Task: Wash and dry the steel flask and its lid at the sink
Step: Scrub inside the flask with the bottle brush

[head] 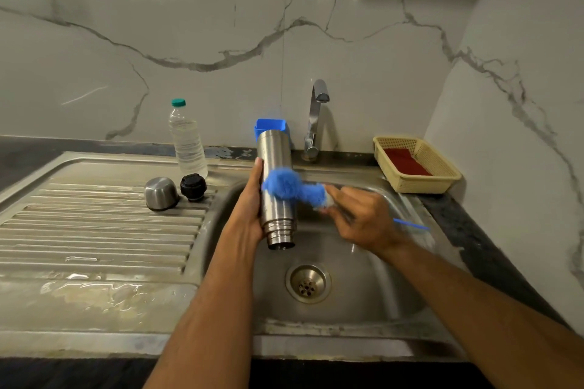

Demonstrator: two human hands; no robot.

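The left hand (251, 199) is wrapped around the flask (276, 189), holding it over the sink (357, 290); the right hand (357, 218) is closed on a blue brush (292, 188) pressed against the flask's side. If the steel is wet it could slip from that one-handed grip and drop into the basin. Its long axis runs away from the person, mouth toward them and down, base toward the tap (316, 117). The steel cup (160, 193) and black stopper (193, 187) sit on the drainboard (94, 230)

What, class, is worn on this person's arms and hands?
Nothing shows: the left hand and the right hand are bare, without gloves, rings, a watch or bracelets. Both forearms are bare too; no sleeve reaches into view.
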